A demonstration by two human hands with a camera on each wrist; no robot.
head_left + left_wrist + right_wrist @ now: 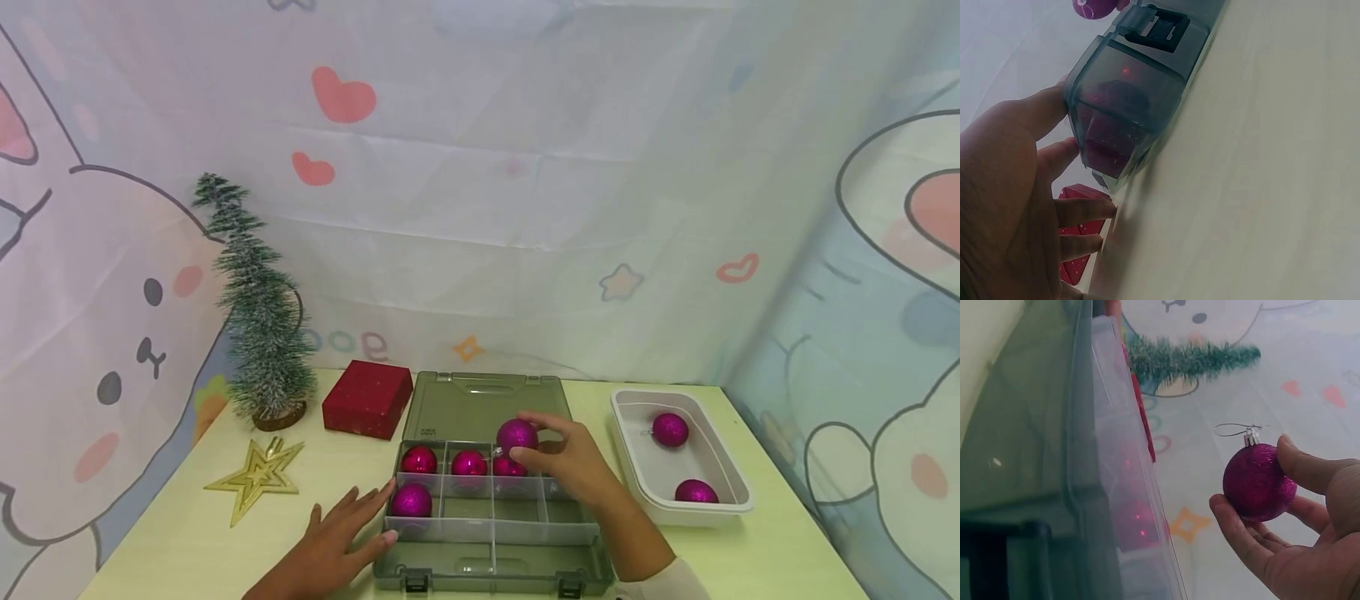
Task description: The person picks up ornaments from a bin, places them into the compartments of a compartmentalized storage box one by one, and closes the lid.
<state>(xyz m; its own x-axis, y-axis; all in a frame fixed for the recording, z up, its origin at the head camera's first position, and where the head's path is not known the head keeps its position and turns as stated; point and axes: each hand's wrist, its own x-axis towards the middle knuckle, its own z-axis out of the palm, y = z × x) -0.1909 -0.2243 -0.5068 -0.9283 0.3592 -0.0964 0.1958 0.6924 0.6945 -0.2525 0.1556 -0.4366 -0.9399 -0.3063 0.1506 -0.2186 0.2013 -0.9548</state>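
My right hand [576, 463] pinches a magenta glitter Christmas bauble [516, 435] between thumb and fingers, above the back row of a green clear-plastic compartment box [438, 557]. In the right wrist view, the held bauble [1260, 484] shows a silver cap and a wire loop. Three shiny baubles, one of them a red bauble [419, 459], sit in the back row, the third partly hidden under the held one. A glitter bauble [411, 501] lies in the left compartment of the middle row. With extended fingers, my left hand [330, 542] touches the box's left side.
At the right, a white tub [637, 475] holds two magenta baubles [670, 430]. The box's lid [480, 407] lies folded back. Left of it are a red box [367, 398], a small frosted tree [262, 333] and a gold star [258, 477]. A printed cloth hangs behind the table.
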